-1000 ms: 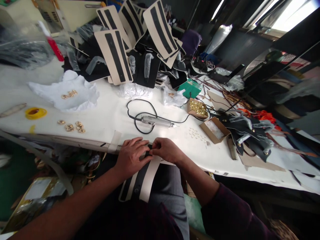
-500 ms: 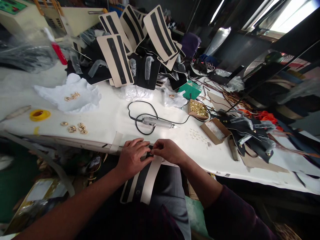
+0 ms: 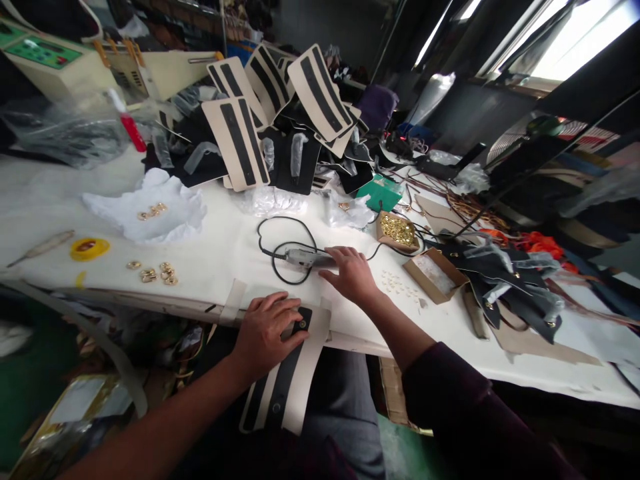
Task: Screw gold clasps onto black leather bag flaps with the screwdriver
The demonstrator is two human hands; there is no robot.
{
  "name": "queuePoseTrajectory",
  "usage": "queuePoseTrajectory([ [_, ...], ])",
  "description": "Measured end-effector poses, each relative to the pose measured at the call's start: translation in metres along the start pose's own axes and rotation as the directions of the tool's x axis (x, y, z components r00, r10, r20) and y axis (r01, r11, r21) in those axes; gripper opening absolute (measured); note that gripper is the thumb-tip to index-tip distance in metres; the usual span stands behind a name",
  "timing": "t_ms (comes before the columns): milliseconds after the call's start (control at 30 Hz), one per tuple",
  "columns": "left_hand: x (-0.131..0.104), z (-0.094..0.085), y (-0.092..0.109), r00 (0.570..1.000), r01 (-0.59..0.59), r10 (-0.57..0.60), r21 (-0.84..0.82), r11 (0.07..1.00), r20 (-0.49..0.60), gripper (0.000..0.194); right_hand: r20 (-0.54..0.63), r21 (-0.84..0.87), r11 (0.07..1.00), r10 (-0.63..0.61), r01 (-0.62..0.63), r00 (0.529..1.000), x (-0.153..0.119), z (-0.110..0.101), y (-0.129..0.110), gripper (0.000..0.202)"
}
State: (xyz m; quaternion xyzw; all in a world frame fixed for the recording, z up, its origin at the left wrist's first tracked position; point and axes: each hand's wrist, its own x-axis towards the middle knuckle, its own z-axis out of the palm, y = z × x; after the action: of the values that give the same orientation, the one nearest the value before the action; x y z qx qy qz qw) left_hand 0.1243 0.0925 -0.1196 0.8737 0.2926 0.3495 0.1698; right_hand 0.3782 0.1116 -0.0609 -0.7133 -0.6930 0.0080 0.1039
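Observation:
My left hand [image 3: 267, 333] presses on a beige panel [image 3: 300, 393] with black strips, fingers bent over its far end and thumb along one strip. The panel lies partly on my lap, its far end at the table edge. A small round brass-coloured fitting [image 3: 303, 324] shows in the strip's end beside my fingers. My right hand [image 3: 353, 273] is closed around the front part of a grey pen-shaped electric rotary tool [image 3: 303, 258], thumb on the near side, fingers over the far side. The tool lies on the table, its tip hidden by the hand.
Loops of black cord [image 3: 263, 227] surround the tool. Gold rings [image 3: 150, 275] and a yellow tape roll [image 3: 89, 249] lie left. Rightward are small fittings [image 3: 400, 283], a box of gold parts [image 3: 397, 229] and another open box [image 3: 435, 273]. Stacked panels [image 3: 237, 143] stand behind.
My right hand has left the strip's end and moved up and right to the rotary tool. The fitting is now uncovered. My left hand stays on the panel.

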Motion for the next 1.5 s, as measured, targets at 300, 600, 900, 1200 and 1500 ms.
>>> queuePoseTrajectory([
  [300,0.001,-0.001,0.001,1.0,0.007,-0.007,0.019,1.0,0.004,0.021,-0.068,0.271,0.962,-0.013,0.031,0.998,0.018,-0.034,-0.001,0.039],
  [600,0.0,-0.001,-0.001,1.0,0.003,-0.004,0.023,1.0,0.028,0.02,-0.041,0.999,0.008,0.347,0.041,0.937,-0.038,-0.054,-0.076,0.042],
  [900,-0.003,0.0,-0.003,0.999,0.009,-0.012,0.052,0.999,0.049,0.024,-0.035,0.998,0.067,0.284,0.017,0.958,-0.054,-0.007,-0.109,0.036],
  [1200,-0.004,0.0,-0.004,0.999,0.003,-0.005,0.035,0.999,0.046,0.031,-0.029,0.995,0.103,0.267,0.002,0.963,-0.052,-0.002,-0.109,0.035],
  [1500,-0.004,0.001,-0.005,0.999,0.013,-0.015,0.033,0.999,0.045,0.03,-0.028,0.991,0.137,0.276,-0.01,0.961,-0.053,0.002,-0.107,0.04],
])
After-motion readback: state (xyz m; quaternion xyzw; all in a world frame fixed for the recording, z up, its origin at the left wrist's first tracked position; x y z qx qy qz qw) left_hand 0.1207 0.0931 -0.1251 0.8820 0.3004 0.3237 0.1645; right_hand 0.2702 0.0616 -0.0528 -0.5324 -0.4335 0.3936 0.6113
